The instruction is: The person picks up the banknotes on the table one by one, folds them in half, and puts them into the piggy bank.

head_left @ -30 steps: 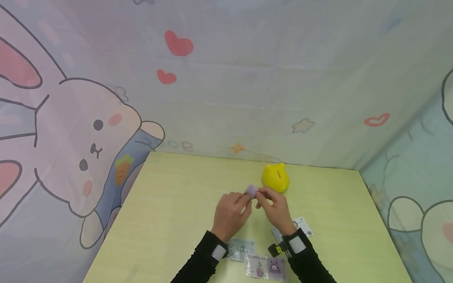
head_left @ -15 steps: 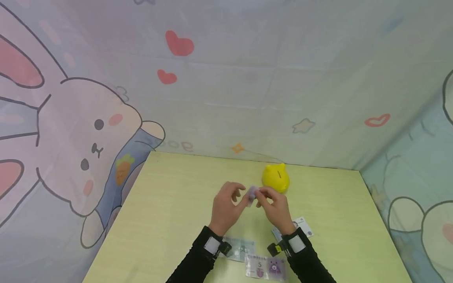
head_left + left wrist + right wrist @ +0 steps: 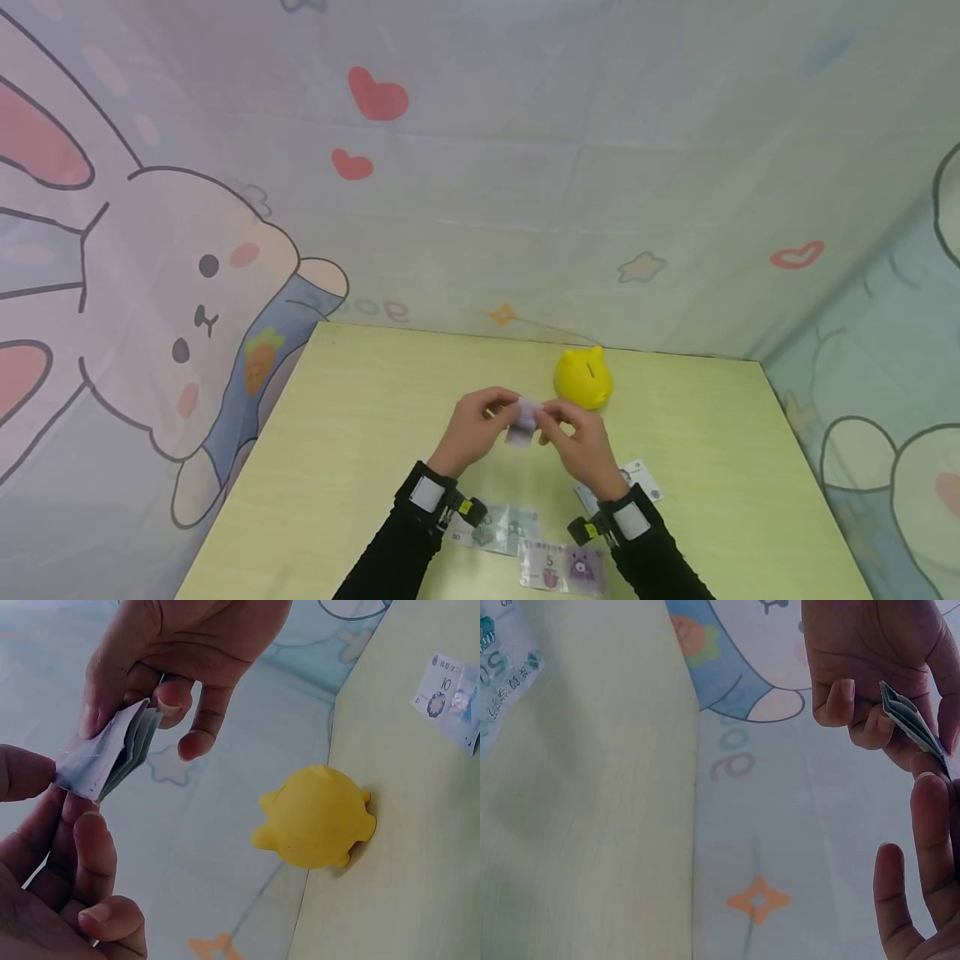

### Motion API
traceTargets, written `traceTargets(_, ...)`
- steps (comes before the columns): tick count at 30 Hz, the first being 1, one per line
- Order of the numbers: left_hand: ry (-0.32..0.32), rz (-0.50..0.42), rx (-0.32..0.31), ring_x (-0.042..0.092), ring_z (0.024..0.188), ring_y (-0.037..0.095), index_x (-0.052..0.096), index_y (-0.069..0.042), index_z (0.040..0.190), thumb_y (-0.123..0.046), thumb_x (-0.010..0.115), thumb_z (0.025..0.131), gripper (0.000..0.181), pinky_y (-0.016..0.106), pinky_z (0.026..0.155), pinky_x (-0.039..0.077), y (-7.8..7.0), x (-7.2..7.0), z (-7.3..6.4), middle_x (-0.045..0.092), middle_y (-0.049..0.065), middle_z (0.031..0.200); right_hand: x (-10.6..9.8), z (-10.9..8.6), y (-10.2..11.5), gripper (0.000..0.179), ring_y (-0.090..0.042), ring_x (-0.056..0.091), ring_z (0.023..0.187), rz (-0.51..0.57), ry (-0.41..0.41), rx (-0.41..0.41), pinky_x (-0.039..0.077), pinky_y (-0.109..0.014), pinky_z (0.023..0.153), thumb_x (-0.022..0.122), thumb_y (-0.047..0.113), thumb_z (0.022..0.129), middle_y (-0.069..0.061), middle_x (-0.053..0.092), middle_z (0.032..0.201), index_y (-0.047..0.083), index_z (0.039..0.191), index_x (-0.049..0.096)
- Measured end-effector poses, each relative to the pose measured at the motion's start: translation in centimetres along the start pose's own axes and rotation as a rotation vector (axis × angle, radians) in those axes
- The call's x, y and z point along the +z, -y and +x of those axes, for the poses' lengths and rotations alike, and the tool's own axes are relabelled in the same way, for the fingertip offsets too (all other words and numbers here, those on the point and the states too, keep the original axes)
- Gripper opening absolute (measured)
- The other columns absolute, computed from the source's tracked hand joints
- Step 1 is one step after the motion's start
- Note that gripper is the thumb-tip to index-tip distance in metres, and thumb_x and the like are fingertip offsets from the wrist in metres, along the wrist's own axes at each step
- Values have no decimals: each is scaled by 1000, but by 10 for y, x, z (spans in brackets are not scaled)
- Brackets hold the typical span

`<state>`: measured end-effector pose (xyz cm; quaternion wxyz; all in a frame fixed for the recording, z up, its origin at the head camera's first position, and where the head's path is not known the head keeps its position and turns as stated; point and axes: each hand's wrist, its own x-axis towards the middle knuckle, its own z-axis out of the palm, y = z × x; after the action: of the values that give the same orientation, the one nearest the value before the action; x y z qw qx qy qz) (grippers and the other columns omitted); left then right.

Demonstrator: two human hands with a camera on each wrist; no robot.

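Observation:
Between my two hands is a folded purple play banknote (image 3: 522, 423), held up above the table. My left hand (image 3: 474, 423) pinches its left side between thumb and fingers. From the right, my right hand (image 3: 581, 437) pinches the opposite side. In the left wrist view the folded banknote (image 3: 105, 754) shows several stacked layers with greenish inner edges. Seen from the right wrist, the layers of the banknote (image 3: 911, 724) stand slightly apart at one end. A yellow piggy bank (image 3: 583, 378) with a slot on top stands just behind my right hand.
On the table (image 3: 360, 450) lie a green banknote (image 3: 498, 527), a purple 5 banknote (image 3: 562, 567) in front of it, and a white-blue 10 banknote (image 3: 643, 479), partly hidden by my right wrist. A printed cloth backdrop (image 3: 480, 208) rises behind the table's far edge.
My left hand loosened its fingers, shifted left and pinches the banknote's left side again. The banknote has turned, showing more of its face. My right hand has barely moved.

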<state>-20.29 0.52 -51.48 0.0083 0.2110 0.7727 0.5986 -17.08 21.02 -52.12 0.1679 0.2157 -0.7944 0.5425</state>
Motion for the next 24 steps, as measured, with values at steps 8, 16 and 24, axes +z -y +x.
traceTargets(8, 90, -126, -46, 63, 89, 16, 76, -3, 118, -14, 67, 107, 18, 27, 80, 55, 6, -3, 3, 75, 11, 111, 0, 0, -1, 7, -26, 67, 70, 1, 17, -9, 55, -20, 73, 69, -3, 101, -10, 73, 84, -1, 105, 75)
traceTargets(16, 103, -129, -39, 62, 90, 16, 75, -4, 118, -15, 67, 107, 18, 28, 81, 55, 9, -6, 2, 74, 9, 111, 2, 0, 1, 7, -29, 66, 70, 5, 8, -4, 54, -21, 72, 70, -3, 100, -13, 71, 82, 0, 105, 75)
traceTargets(24, 61, -131, -42, 62, 88, 16, 77, -6, 115, -16, 68, 107, 16, 27, 79, 55, 6, -7, 0, 74, 7, 106, 5, 1, 4, 7, -29, 66, 70, 5, 2, -5, 54, -21, 69, 71, -1, 101, -5, 71, 81, -6, 104, 73)
